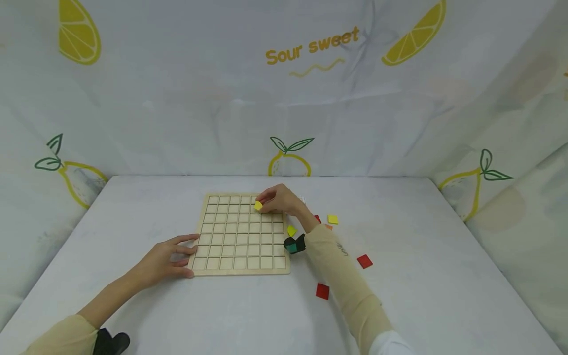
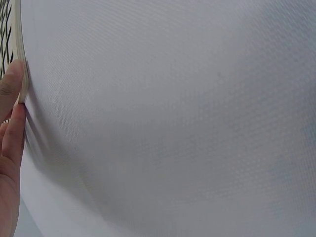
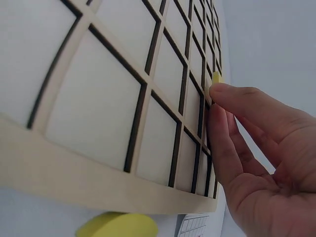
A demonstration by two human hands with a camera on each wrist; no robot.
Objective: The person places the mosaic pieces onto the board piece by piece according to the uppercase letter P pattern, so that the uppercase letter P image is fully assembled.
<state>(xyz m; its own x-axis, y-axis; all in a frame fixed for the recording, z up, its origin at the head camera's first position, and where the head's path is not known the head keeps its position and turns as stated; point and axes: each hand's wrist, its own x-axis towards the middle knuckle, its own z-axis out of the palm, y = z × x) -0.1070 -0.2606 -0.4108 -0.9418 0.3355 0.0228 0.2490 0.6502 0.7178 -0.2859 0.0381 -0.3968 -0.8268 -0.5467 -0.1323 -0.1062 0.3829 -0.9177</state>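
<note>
A small yellow piece (image 1: 258,205) is pinched between the thumb and fingers of the right hand (image 1: 280,199), over the part of the wooden grid board (image 1: 239,272) nearest the tabletop's far edge; whether it touches the board I cannot tell. The board lies flat, a little towards the tabletop's left edge. The left hand (image 1: 170,260) has its fingers apart and fairly straight, their tips touching the board on the side facing the tabletop's left edge. Just beside the board's opposite side lies a second yellow piece (image 1: 291,230). Farther towards the tabletop's right edge are a third yellow piece (image 1: 333,219) and, partly hidden by the right arm, an orange piece (image 1: 328,227) and a red piece (image 1: 317,218). Two more red squares (image 1: 365,261) lie well apart from these, nearer the person. Beyond the far edge of the tabletop (image 1: 426,222) hangs a white cloth (image 1: 186,123) printed with lemons and "Sour sweet".
</note>
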